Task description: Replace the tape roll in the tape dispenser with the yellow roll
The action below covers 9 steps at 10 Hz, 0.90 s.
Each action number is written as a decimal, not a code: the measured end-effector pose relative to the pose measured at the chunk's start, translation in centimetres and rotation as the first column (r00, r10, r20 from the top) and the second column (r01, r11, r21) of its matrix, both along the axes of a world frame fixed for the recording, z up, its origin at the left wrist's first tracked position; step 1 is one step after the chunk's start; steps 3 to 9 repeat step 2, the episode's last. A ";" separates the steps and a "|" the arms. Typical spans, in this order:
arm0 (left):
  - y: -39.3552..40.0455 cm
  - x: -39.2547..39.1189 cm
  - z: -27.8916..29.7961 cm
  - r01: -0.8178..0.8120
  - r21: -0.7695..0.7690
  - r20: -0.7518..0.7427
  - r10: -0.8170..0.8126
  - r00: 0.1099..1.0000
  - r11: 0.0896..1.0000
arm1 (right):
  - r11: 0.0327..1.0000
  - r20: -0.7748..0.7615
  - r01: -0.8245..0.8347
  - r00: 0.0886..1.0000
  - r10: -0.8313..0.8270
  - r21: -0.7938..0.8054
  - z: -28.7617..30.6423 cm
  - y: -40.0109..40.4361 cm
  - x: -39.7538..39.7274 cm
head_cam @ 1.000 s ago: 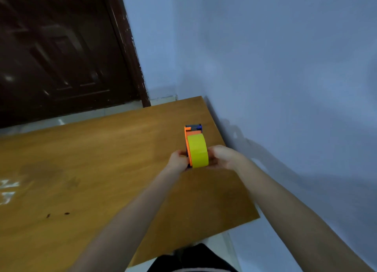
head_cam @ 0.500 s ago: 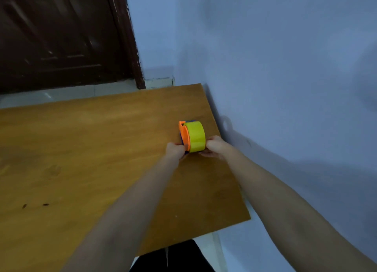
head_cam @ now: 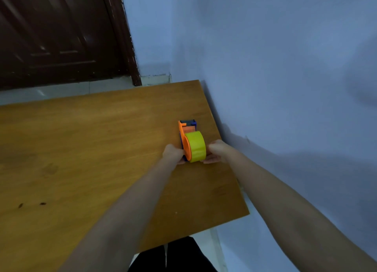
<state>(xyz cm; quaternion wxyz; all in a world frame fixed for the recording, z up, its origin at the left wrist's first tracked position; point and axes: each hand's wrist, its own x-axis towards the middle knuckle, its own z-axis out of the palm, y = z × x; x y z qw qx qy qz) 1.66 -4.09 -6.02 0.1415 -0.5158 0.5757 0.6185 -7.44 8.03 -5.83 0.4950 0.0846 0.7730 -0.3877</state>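
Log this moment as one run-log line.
left hand: on dispenser | right hand: on yellow roll | roll: seated in dispenser | dispenser: on table, near wall

tape dispenser (head_cam: 186, 128): 1 | yellow roll (head_cam: 196, 146): 1 | hands: 2 | table (head_cam: 91, 145): 1 | door (head_cam: 57, 32): 1

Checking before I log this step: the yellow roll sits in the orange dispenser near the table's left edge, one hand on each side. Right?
Not quite. The head view shows the yellow roll in the orange dispenser near the table's right edge, by the wall; left hand and right hand flank it.
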 end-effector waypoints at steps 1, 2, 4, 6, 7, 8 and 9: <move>-0.5 0.6 0.2 0.060 0.027 0.031 -0.061 0.998 0.998 | 0.997 0.003 -0.047 0.999 0.047 0.059 0.9 0.2 0.4; -1.5 1.3 0.6 0.145 -0.022 0.094 -0.142 0.985 0.989 | 0.989 -0.103 -0.090 0.989 0.102 0.116 1.4 0.2 0.2; -1.5 1.3 0.6 0.145 -0.022 0.094 -0.142 0.985 0.989 | 0.989 -0.103 -0.090 0.989 0.102 0.116 1.4 0.2 0.2; -1.5 1.3 0.6 0.145 -0.022 0.094 -0.142 0.985 0.989 | 0.989 -0.103 -0.090 0.989 0.102 0.116 1.4 0.2 0.2; -1.5 1.3 0.6 0.145 -0.022 0.094 -0.142 0.985 0.989 | 0.989 -0.103 -0.090 0.989 0.102 0.116 1.4 0.2 0.2; -1.5 1.3 0.6 0.145 -0.022 0.094 -0.142 0.985 0.989 | 0.989 -0.103 -0.090 0.989 0.102 0.116 1.4 0.2 0.2; -1.5 1.3 0.6 0.145 -0.022 0.094 -0.142 0.985 0.989 | 0.989 -0.103 -0.090 0.989 0.102 0.116 1.4 0.2 0.2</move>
